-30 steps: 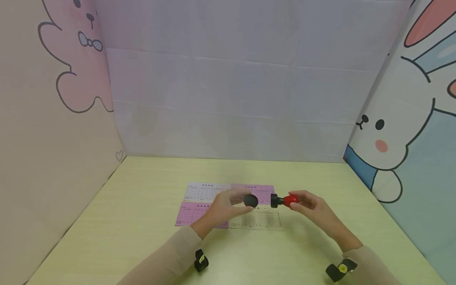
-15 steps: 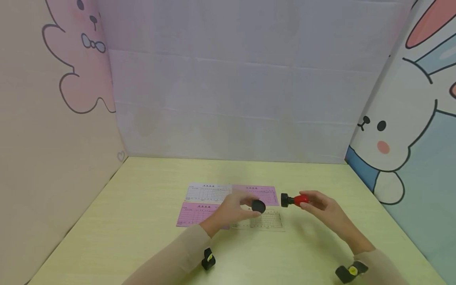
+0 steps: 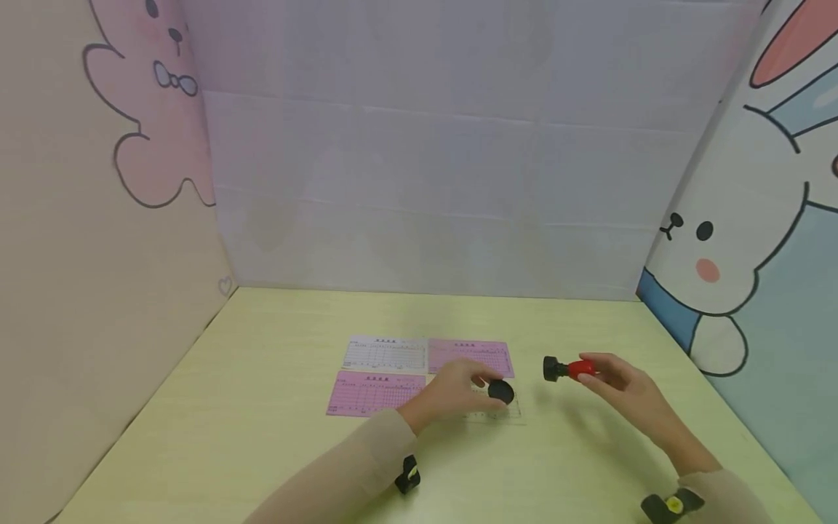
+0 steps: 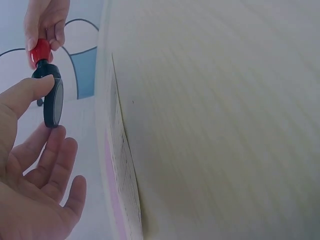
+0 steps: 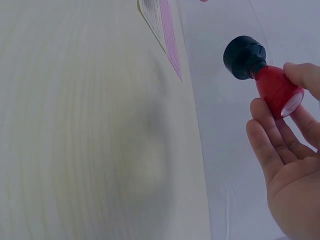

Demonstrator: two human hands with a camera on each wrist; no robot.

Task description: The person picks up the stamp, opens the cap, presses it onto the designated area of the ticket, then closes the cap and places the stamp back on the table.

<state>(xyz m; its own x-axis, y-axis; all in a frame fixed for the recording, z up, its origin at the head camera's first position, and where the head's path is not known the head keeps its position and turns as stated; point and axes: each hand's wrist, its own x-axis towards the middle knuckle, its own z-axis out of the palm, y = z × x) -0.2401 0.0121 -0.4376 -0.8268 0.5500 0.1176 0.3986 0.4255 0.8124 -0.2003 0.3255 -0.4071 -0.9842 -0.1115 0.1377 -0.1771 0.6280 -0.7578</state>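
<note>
My left hand (image 3: 455, 389) pinches a round black cap (image 3: 500, 391) by its edge, between thumb and fingertips. In the left wrist view this cap (image 4: 53, 104) stands on edge, showing a greyish flat face. To the right, my right hand (image 3: 631, 393) holds a stamp (image 3: 581, 370) by its red handle, its wide black head pointing left. The right wrist view shows the stamp (image 5: 276, 90) tilted, gripped by thumb and fingers above the table. Cap and stamp are apart. Below the left hand lies a pale yellow printed form (image 3: 513, 416), partly hidden.
A white form (image 3: 385, 355) and two pink forms, one at the back (image 3: 474, 356) and one at the front left (image 3: 366, 394), lie flat beside the yellow one on the light table (image 3: 262, 437). Walls with cartoon drawings enclose the table's sides; a pale sheet hangs behind.
Both hands have moved to the right and slightly nearer, the left carrying the cap, the right carrying the stamp. The left hand now covers more of the yellow form.
</note>
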